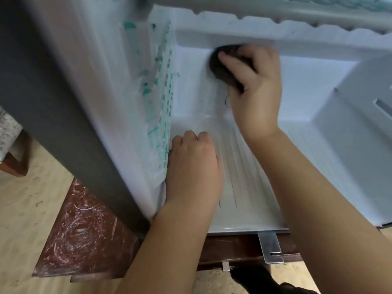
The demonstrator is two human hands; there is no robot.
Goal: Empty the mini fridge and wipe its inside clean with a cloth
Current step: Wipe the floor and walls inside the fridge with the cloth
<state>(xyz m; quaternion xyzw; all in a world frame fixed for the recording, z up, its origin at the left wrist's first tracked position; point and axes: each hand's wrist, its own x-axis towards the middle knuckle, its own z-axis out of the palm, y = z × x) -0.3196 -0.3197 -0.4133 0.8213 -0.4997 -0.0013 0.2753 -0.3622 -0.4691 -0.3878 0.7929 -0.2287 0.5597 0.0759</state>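
White plastic mini fridge [343,149] stood emptied; right hand [256,85] clasped dark crumpled cloth [220,71] against back wall [307,81], upper centre; left hand [195,166], curled on nothing visible, braced on ribbed floor [244,177]; wiping apparently unfinished.

**Scuffed wood on a pale floor**

The floor [31,209] is pale, sandy beige and faintly mottled. A low reddish-brown wooden stand [80,230] sits on it, its glossy top heavily scratched. At the far left is another wooden piece [8,132] with a speckled grey top. The light is soft and even.
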